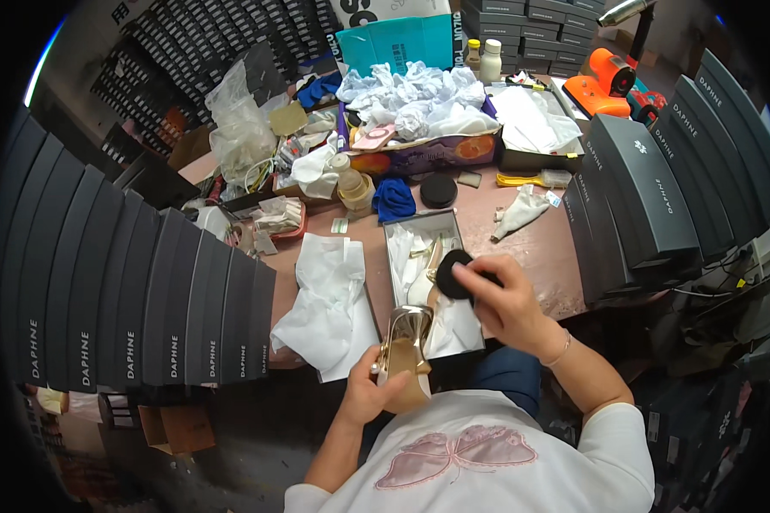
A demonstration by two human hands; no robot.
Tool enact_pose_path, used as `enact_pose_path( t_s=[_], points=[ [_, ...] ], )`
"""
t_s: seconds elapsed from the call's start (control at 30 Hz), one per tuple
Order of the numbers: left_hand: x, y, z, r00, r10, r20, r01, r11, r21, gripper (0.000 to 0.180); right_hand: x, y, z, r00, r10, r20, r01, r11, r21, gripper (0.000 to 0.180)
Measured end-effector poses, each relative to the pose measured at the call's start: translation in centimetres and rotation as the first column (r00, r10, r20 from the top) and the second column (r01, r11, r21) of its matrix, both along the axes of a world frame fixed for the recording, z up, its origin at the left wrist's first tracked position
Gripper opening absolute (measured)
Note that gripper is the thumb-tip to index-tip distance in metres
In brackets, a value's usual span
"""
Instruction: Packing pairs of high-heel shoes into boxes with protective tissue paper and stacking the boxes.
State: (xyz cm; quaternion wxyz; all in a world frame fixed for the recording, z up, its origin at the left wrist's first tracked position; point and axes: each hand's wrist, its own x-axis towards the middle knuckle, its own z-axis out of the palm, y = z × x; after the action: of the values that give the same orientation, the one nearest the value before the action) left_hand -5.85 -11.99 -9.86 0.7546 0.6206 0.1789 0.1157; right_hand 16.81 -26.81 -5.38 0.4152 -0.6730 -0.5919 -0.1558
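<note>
My left hand point(368, 392) is closed around a shiny gold shoe point(410, 329), held just over the near edge of the table. Between the fingers of my right hand point(518, 309) is a round black sponge pad point(453, 275), raised above the shoe box and apart from the held shoe. Below it, the open grey shoe box point(464, 348) contains white tissue paper point(459, 328) and a second, pale gold shoe point(423, 287); my right hand and the pad partly cover that box. Left of it, white paper point(327, 278) lies across a flat grey box part point(366, 329).
Dark shoe boxes point(145, 299) stand in a row at left; more boxes point(637, 184) rise at right. Behind lie a blue cloth point(393, 199), a black round tin point(438, 191), a bottle point(354, 190), a yellow brush point(535, 179) and a carton point(436, 154) heaped with crumpled paper.
</note>
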Motion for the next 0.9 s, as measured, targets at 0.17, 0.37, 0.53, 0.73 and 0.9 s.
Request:
enact_pose_path(
  t_s=[0.17,0.37,0.53,0.73,0.9],
  points=[
    [-0.1,0.7,0.3,0.981,-0.047,-0.189,0.124,0.900,0.419,0.033,1.1,-0.7,-0.8,0.947,0.057,0.317,0.059,0.937,-0.345,0.036],
    [0.3,0.5,3.6,0.940,-0.056,-0.338,0.261,0.757,0.599,0.036,-2.4,-0.7,-1.6,0.949,0.215,0.231,-0.125,0.928,-0.351,0.039],
    [-0.2,2.1,2.3,0.957,-0.151,-0.246,0.287,0.410,0.866,0.033,6.0,-1.8,-5.8,0.954,-0.227,0.196,0.287,0.878,-0.384,0.067],
    [2.6,2.6,4.2,0.879,-0.417,-0.230,0.291,0.090,0.952,0.041,-2.9,2.0,-3.5,0.377,0.451,-0.809,-0.894,0.404,-0.191,0.111],
    [6.0,10.8,6.2,0.982,-0.186,-0.042,0.098,0.300,0.949,0.060,-2.8,-2.3,-6.4,-0.181,0.008,-0.983,-0.646,0.753,0.125,0.084]
  ],
)
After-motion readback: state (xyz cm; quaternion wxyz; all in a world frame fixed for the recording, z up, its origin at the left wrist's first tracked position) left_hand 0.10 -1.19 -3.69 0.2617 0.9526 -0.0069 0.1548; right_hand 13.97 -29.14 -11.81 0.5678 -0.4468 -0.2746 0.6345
